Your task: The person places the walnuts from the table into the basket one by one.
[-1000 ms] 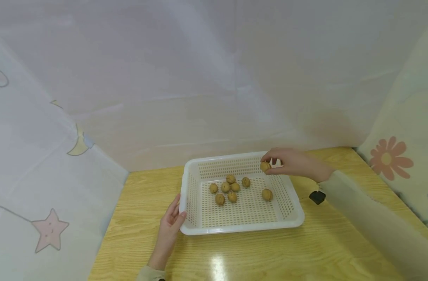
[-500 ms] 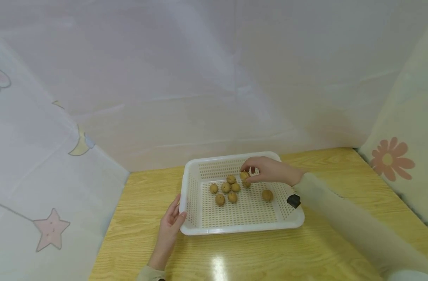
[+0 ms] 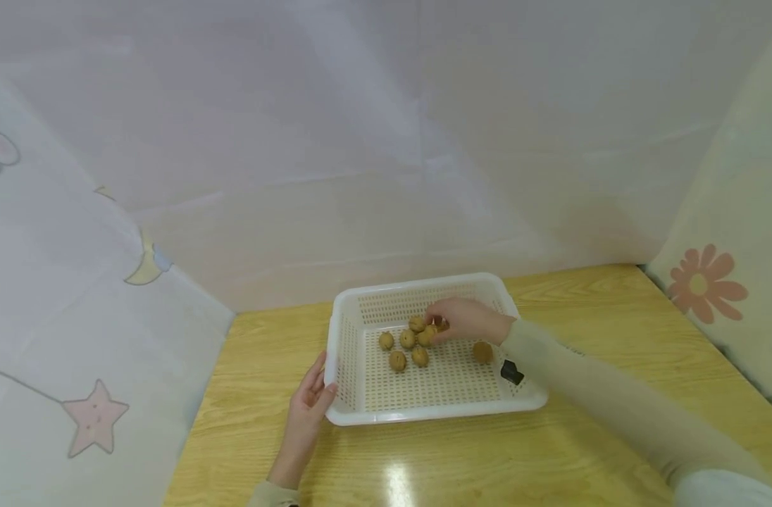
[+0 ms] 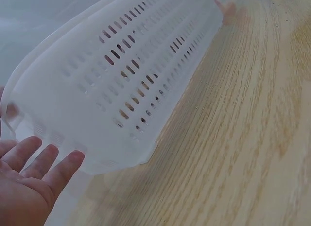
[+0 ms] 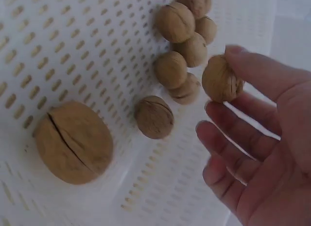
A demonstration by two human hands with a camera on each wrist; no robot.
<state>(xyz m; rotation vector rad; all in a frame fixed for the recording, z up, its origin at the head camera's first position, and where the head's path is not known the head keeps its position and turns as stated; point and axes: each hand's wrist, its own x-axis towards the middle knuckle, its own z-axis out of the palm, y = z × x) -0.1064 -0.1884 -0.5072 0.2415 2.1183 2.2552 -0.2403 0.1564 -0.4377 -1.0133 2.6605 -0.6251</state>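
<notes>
A white perforated plastic basket (image 3: 437, 414) sits on the table with several walnuts (image 3: 397, 362) inside. My left hand (image 3: 306, 412) grips its left end, thumb over the rim; in the left wrist view the fingertips (image 4: 73, 158) lie against the outer wall. Over the basket, my right hand (image 3: 468, 320) pinches a walnut (image 5: 221, 79) between thumb and fingers, just above the cluster. One darker walnut (image 5: 154, 117) rests close beside the group. Nearer the basket's right end lies a single walnut (image 3: 482, 352), large in the right wrist view. The right hand partly covers the cluster in the head view.
The wood-grain table (image 3: 253, 394) extends around the basket. Pale cloth (image 3: 386, 176) hangs behind it, with printed side sheets at left and right. A black device (image 3: 511, 372) is worn at the right wrist.
My right hand has moved left and down from the basket's right rear rim to the cluster, carrying the walnut. The left hand and the basket stay in place.
</notes>
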